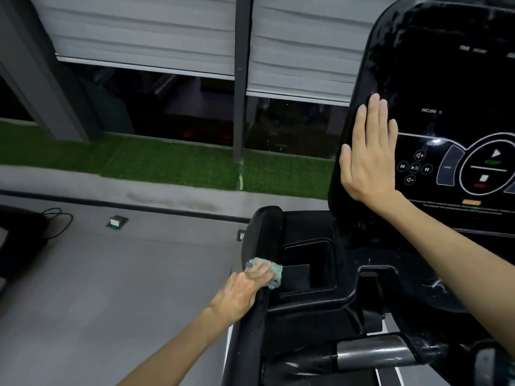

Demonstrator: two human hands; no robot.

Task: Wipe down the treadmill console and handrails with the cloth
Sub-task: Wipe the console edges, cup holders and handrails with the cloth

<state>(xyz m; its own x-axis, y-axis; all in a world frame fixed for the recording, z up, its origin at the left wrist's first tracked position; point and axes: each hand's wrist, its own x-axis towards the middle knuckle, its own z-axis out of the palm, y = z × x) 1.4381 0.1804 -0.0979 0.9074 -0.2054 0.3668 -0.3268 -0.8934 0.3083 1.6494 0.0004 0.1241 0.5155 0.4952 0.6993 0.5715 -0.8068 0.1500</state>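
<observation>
Floor (111,288): grey, taking the left half of the view, with a grass strip (167,162) along the window beyond it. Console (446,93): black, glossy, upright at the right, screen dark apart from faint lettering and the button markings. Tray (309,263): a black recess directly below the console. Left rail (264,232): a black padded arm at the tray's left edge; its long axis runs from near you up and away toward the console. Cross bar (373,352): low in the view, with a silver sleeve, untouched by either hand. Your right grip (367,157) lies flat and wide on the console's left border, fingers straight and pointing up, holding nothing. Your left grip (239,293) is curled round the cloth (274,274), pressing it on the rail's inner edge, just beside the tray. The cloth is teal, bunched and small. Finding: the console lies up and to the right of the cloth, well apart from it. The right grip is the nearer to the console but has no cloth, so the left must carry the cloth up along the rail.
</observation>
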